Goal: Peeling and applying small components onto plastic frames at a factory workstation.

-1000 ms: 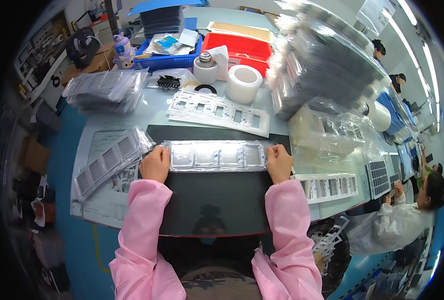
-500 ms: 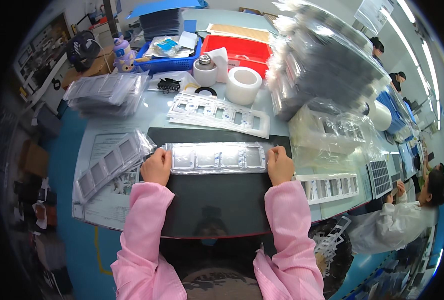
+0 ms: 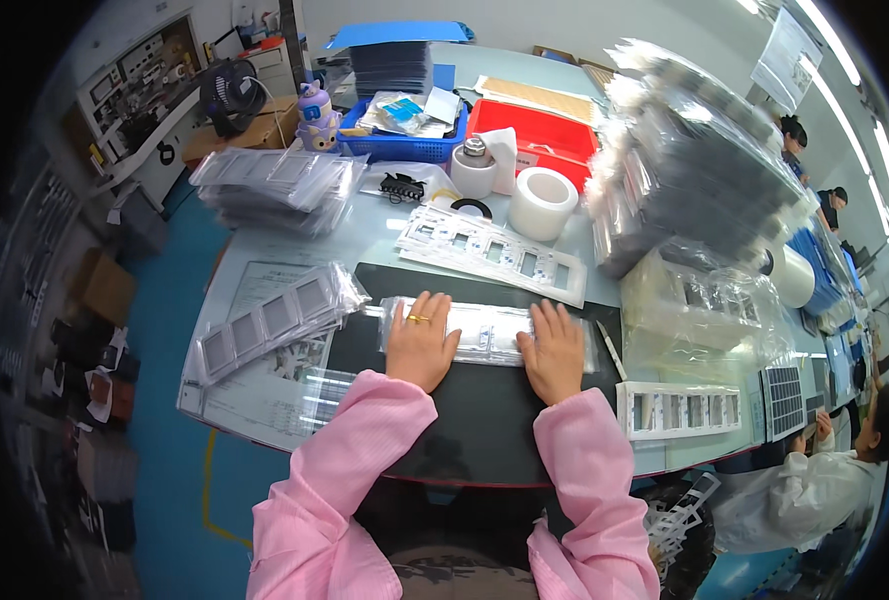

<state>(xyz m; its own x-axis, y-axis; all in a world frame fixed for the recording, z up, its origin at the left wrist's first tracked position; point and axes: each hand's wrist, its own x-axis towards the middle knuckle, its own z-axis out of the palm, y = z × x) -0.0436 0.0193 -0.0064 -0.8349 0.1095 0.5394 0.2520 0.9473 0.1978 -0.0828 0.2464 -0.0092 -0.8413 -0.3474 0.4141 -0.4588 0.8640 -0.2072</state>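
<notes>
In the head view, a long clear bag lies flat on a dark mat, right under both hands. The left hand is palm down on the left part of the bag, with its fingers out straight and a little apart, and a gold ring on one of them. The right hand is palm down on the right part of the bag, and its fingers are spread out too. The two thumbs point in toward each other, and something white and shiny shows through the bag between them. A thin white stick lies just past the right end of the bag. Behind the bag is a pile of white strips with square holes. Farther back, a blue basket holds little packets, heaped up past its rim. Next to it sits a red box. In front of them are a white pot with a metal top and a fat white roll. On the right, a big clear sack has something pale in it, too blurry to tell. Down past the table, a black bin has white scraps in it.
</notes>
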